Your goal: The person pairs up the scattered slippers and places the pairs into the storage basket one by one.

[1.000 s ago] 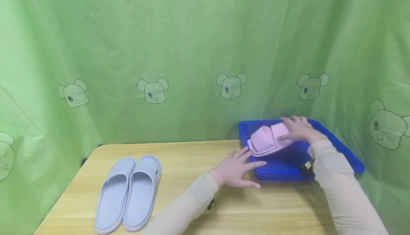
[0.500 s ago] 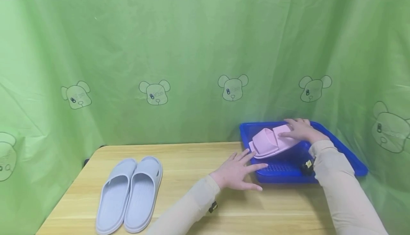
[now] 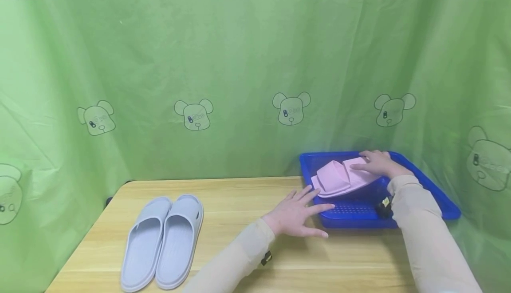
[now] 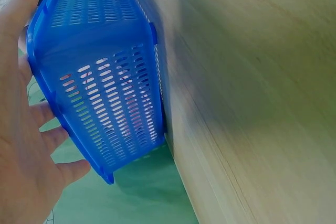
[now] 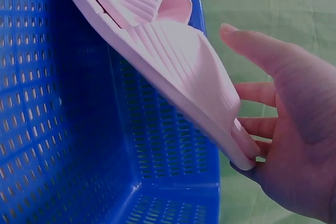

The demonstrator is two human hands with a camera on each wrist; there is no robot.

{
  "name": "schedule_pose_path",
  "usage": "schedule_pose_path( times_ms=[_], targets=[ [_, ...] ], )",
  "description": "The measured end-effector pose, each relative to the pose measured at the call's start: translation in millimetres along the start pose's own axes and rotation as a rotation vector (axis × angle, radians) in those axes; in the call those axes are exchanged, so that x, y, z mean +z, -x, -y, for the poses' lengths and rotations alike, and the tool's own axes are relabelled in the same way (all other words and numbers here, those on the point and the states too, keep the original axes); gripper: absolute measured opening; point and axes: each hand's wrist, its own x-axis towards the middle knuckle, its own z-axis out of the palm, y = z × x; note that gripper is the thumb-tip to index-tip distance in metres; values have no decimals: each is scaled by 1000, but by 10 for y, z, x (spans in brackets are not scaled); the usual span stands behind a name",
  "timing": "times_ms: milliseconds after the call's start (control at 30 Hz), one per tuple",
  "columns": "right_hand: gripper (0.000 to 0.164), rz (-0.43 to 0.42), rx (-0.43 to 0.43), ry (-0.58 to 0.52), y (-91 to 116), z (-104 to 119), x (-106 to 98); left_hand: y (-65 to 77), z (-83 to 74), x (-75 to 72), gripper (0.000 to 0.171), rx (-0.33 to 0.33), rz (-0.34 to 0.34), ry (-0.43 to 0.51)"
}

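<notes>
Two pink slippers (image 3: 333, 178) lie together and tilted in a blue basket (image 3: 433, 195), partly over its back area. My right hand (image 3: 381, 163) is at their far right end; in the right wrist view the thumb (image 5: 252, 45) stands off the nearer slipper (image 5: 184, 72), while the other fingers reach behind its end, partly hidden. My left hand (image 3: 293, 215) has its fingers spread at the basket's near left corner, and the left wrist view shows fingertips along the basket's rim (image 4: 47, 87). A pair of grey-blue slippers (image 3: 173, 251) lies side by side on the left of the table.
A wooden table (image 3: 235, 199) carries everything. Green cloth (image 3: 239, 53) printed with bear heads hangs behind and at both sides, close to the basket's back and right edges. Slots pierce the basket's walls (image 4: 105, 108).
The head view has shifted slightly. My right hand has slid a little to the right over the pink slippers. My left hand and the grey-blue slippers stay in place.
</notes>
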Motion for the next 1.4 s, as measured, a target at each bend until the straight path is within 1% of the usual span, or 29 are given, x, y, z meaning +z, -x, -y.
schedule_pose_path(
  times_ms=[167, 333, 667, 900, 1033, 1233, 1400],
  targets=[
    [74, 3, 6, 8, -34, -58, 21, -9, 9, 6, 79, 2, 2, 2],
    [73, 14, 23, -10, -57, -108, 45, -11, 11, 24, 79, 2, -1, -2],
    [71, 17, 47, -104, -81, -193, 85, -1, 12, 33, 80, -4, -2, 4],
    [70, 25, 78, -154, -99, -266, 125, -21, 19, 57, 80, -2, -8, 1],
    [70, 28, 78, -169, -103, -294, 168, -20, 16, 61, 81, -4, -9, -6],
    [67, 4, 62, -179, -110, -339, 254, -10, 10, 58, 80, -9, -7, 1],
    [67, -3, 70, -186, -123, -381, 324, -15, 8, 53, 80, -10, -9, 7]
  ],
)
